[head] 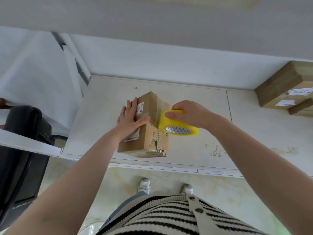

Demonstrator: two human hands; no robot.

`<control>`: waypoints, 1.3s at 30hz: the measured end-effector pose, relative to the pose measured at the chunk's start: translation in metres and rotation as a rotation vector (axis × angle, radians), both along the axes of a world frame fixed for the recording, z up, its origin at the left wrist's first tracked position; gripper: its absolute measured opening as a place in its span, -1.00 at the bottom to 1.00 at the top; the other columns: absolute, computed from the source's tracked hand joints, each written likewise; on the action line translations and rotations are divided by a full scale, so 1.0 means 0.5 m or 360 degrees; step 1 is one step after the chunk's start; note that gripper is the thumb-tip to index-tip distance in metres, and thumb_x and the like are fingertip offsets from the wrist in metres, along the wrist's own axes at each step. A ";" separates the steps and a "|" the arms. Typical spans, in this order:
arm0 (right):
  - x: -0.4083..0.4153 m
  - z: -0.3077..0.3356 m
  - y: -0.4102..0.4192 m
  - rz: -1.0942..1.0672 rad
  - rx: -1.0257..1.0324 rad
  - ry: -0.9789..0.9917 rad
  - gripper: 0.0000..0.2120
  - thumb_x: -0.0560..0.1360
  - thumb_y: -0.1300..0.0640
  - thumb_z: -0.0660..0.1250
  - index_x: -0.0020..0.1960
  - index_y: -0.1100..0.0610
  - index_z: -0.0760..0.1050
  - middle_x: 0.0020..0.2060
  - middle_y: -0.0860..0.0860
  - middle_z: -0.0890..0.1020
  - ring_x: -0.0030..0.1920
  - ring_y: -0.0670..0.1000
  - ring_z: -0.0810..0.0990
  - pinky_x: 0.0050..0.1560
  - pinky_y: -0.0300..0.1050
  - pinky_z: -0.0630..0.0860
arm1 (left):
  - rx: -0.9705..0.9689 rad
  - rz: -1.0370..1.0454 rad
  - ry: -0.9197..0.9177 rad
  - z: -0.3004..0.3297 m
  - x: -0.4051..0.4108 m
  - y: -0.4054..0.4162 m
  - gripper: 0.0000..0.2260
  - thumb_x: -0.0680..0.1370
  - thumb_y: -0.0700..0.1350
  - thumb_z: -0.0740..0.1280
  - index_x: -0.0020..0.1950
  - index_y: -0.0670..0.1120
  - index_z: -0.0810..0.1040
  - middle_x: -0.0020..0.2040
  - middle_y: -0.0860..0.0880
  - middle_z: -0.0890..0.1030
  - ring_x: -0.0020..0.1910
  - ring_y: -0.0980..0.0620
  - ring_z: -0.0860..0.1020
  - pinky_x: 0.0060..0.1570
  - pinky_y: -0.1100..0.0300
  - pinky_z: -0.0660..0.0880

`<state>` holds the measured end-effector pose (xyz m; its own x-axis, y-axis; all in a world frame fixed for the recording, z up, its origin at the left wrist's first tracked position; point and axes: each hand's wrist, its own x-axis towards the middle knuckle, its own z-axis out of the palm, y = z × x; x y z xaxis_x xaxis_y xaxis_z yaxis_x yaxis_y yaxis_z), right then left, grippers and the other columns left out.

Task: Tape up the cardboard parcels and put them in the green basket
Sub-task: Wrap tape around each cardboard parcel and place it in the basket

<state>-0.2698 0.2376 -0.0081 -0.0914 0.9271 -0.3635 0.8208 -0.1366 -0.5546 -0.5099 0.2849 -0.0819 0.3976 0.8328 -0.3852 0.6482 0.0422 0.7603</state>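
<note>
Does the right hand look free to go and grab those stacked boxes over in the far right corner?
Probably not yet. The right hand grips the yellow tape roll against the parcel that the left hand presses flat. Bare table lies before the stacked boxes, so nothing blocks the path.

Looking like a plain packing or mailroom corner: labelled cardboard parcels (286,89) stacking against a bare white wall (169,61), a worn white counter (194,150) carrying them, a black office chair (22,150) standing beside on pale tiled floor (220,187).
</note>
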 end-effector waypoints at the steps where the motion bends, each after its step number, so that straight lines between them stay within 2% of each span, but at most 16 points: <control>1: -0.012 0.003 0.004 -0.0029 0.0024 -0.0027 -0.56 0.49 -0.31 0.26 -0.38 -0.02 0.40 -0.43 -0.08 0.44 -0.36 -0.04 0.44 -0.31 -0.12 0.30 | -0.0084 0.0033 -0.0064 0.002 -0.007 0.001 -0.07 0.44 0.38 0.33 0.61 0.19 -0.16 0.62 0.07 -0.21 0.59 0.00 -0.20 0.54 -0.16 -0.15; 5: -0.034 0.017 0.017 -0.0042 0.0076 -0.0144 -0.58 0.47 -0.37 0.24 -0.37 -0.09 0.44 -0.39 -0.11 0.50 -0.32 -0.09 0.48 -0.33 -0.15 0.28 | -0.0400 0.0222 -0.0433 0.005 -0.015 0.000 -0.03 0.35 0.24 0.39 0.61 0.18 -0.11 0.62 0.08 -0.22 0.59 0.04 -0.21 0.55 -0.16 -0.13; 7: -0.042 0.021 0.023 -0.0048 0.0106 -0.0184 -0.57 0.45 -0.39 0.23 -0.34 -0.07 0.48 -0.37 -0.10 0.53 -0.31 -0.10 0.49 -0.34 -0.15 0.29 | -0.0469 0.0286 -0.0475 0.000 -0.012 -0.002 -0.03 0.36 0.31 0.36 0.59 0.24 -0.16 0.61 0.08 -0.26 0.58 -0.01 -0.29 0.53 -0.20 -0.20; 9: -0.046 0.023 0.028 -0.0023 0.0120 -0.0230 -0.49 0.44 -0.40 0.23 -0.29 0.04 0.52 -0.39 -0.06 0.52 -0.33 -0.04 0.49 -0.33 -0.13 0.32 | -0.0426 0.0244 -0.0364 -0.001 -0.004 0.002 0.03 0.29 0.44 0.32 0.58 0.24 -0.20 0.61 0.05 -0.27 0.58 -0.03 -0.28 0.53 -0.21 -0.19; 12: -0.040 0.042 0.033 0.0027 0.0107 -0.0279 -0.42 0.44 -0.38 0.26 -0.29 0.17 0.50 -0.44 -0.01 0.44 -0.38 0.00 0.43 -0.34 -0.11 0.31 | -0.0453 0.0251 -0.0417 0.001 0.019 0.002 0.18 0.13 0.43 0.41 0.60 0.22 -0.16 0.63 0.07 -0.19 0.60 -0.01 -0.10 0.55 -0.17 -0.02; 16: -0.001 0.077 0.034 0.0096 0.0005 -0.0282 -0.43 0.43 -0.38 0.28 -0.40 0.11 0.35 -0.48 -0.01 0.32 -0.45 0.00 0.31 -0.38 -0.13 0.23 | -0.0728 0.0428 -0.0879 -0.022 0.065 -0.021 0.18 0.14 0.20 0.57 0.60 0.23 -0.05 0.61 0.05 0.08 0.52 -0.01 0.27 0.46 -0.07 0.29; 18: 0.022 0.089 0.029 0.0083 -0.0053 -0.0169 -0.45 0.46 -0.33 0.28 -0.37 0.13 0.38 -0.46 0.01 0.35 -0.43 0.01 0.33 -0.34 -0.12 0.25 | -0.0804 0.0412 -0.1067 -0.039 0.087 -0.033 0.10 0.26 0.07 0.57 0.61 0.19 -0.06 0.57 0.04 0.21 0.37 0.07 0.47 0.23 0.09 0.51; 20: 0.037 0.092 0.022 0.0001 -0.0045 0.0016 -0.57 0.51 -0.22 0.32 -0.32 0.12 0.49 -0.45 -0.04 0.45 -0.39 -0.02 0.42 -0.30 -0.13 0.32 | -0.0813 0.0434 -0.1202 -0.048 0.091 -0.033 -0.05 0.37 -0.04 0.50 0.61 0.10 0.00 0.48 0.05 0.38 0.14 0.21 0.60 -0.06 0.30 0.57; 23: 0.022 0.079 0.013 -0.0012 0.0027 0.0129 -0.64 0.53 -0.15 0.32 -0.32 0.05 0.49 -0.44 -0.08 0.45 -0.34 -0.03 0.46 -0.24 -0.10 0.35 | -0.0764 0.0386 -0.1237 -0.043 0.071 -0.019 -0.51 0.46 -0.11 0.40 0.37 0.04 0.39 0.14 0.10 0.68 0.03 0.20 0.65 -0.13 0.38 0.55; 24: 0.010 0.073 0.012 -0.0008 0.0065 0.0111 -0.63 0.53 -0.18 0.31 -0.29 0.07 0.50 -0.41 -0.06 0.47 -0.32 0.00 0.47 -0.22 -0.07 0.36 | -0.0797 0.0356 -0.1263 -0.038 0.065 -0.021 -0.63 0.49 -0.11 0.37 0.28 0.09 0.45 0.07 0.12 0.70 0.03 0.20 0.66 -0.13 0.39 0.55; 26: -0.013 0.070 0.015 0.0015 0.0139 -0.0019 -0.59 0.50 -0.26 0.28 -0.21 0.08 0.55 -0.34 0.00 0.54 -0.28 0.03 0.52 -0.24 -0.06 0.40 | -0.0857 0.0305 -0.1263 -0.030 0.058 -0.029 -0.72 0.56 -0.07 0.31 0.22 0.20 0.41 0.03 0.22 0.69 0.03 0.27 0.64 -0.13 0.41 0.55; 28: -0.025 0.075 0.020 0.0054 0.0173 -0.0130 -0.58 0.49 -0.30 0.25 -0.27 0.03 0.51 -0.36 -0.03 0.53 -0.30 -0.02 0.52 -0.30 -0.10 0.38 | -0.0871 0.0251 -0.1218 -0.034 0.056 -0.035 -0.65 0.58 -0.05 0.30 0.33 0.24 0.36 0.13 0.19 0.67 0.12 0.22 0.62 0.02 0.32 0.57; 31: -0.041 0.081 0.030 0.0155 0.0183 -0.0202 -0.52 0.47 -0.36 0.22 -0.29 0.04 0.48 -0.36 -0.03 0.53 -0.31 -0.02 0.51 -0.32 -0.10 0.37 | -0.0853 0.0334 -0.1230 -0.043 0.046 -0.035 -0.47 0.58 -0.09 0.35 0.53 -0.03 0.31 0.33 -0.11 0.57 0.29 -0.08 0.56 0.32 -0.02 0.46; 33: -0.051 0.076 0.037 0.0222 0.0186 -0.0285 -0.45 0.43 -0.42 0.20 -0.22 0.08 0.54 -0.29 0.02 0.60 -0.26 0.03 0.57 -0.30 -0.10 0.41 | -0.0804 0.0411 -0.1192 -0.046 0.040 -0.035 -0.42 0.56 -0.07 0.39 0.55 -0.11 0.29 0.38 -0.14 0.53 0.36 -0.09 0.50 0.45 -0.11 0.31; 36: -0.047 0.078 0.043 0.0219 0.0214 -0.0394 -0.32 0.34 -0.51 0.14 -0.26 0.13 0.52 -0.35 0.03 0.59 -0.34 0.03 0.54 -0.34 -0.11 0.40 | -0.0797 0.0432 -0.1127 -0.043 0.037 -0.045 -0.36 0.45 0.04 0.41 0.50 -0.09 0.37 0.38 -0.12 0.53 0.39 -0.11 0.46 0.48 -0.23 0.19; 39: -0.012 0.083 0.040 0.0246 0.0188 -0.0606 -0.31 0.31 -0.55 0.11 -0.37 0.11 0.41 -0.47 -0.03 0.46 -0.42 -0.01 0.45 -0.40 -0.15 0.29 | -0.0760 0.0382 -0.1131 -0.037 0.034 -0.047 -0.52 0.48 0.02 0.39 0.39 -0.01 0.50 0.27 -0.08 0.62 0.30 -0.13 0.55 0.40 -0.29 0.30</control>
